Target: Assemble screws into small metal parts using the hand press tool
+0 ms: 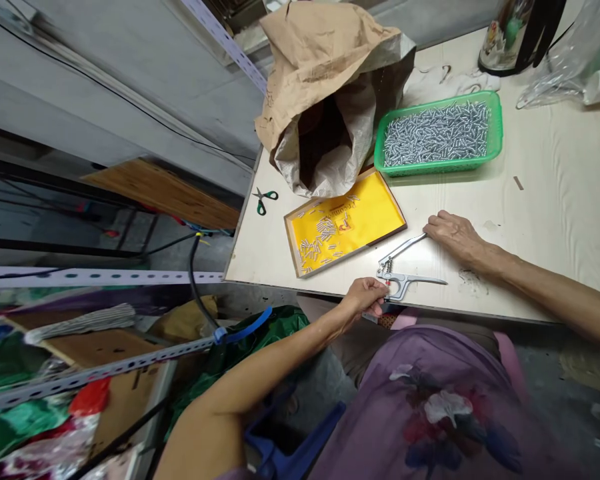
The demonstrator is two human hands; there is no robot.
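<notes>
Metal spring-handled pliers (405, 278) rest near the table's front edge, their handles spread apart. My right hand (453, 235) grips the end of the upper handle with closed fingers. At the jaw end, my left hand (366, 296) is pinched shut; what its fingertips hold is too small to make out, beside a small red part. Just beyond lies a shallow tray (377, 217) with a yellow bottom, small metal pins scattered mostly over its left side. A green plastic basket (440, 167) full of similar silvery pins stands farther back.
A large open paper sack (325, 50) stands behind the tray, its mouth overhanging it. Green-handled scissors (264, 199) lie at the left table edge. Clear plastic bags (555, 77) sit at the back right. A perforated metal rail (130, 360) runs left of the table.
</notes>
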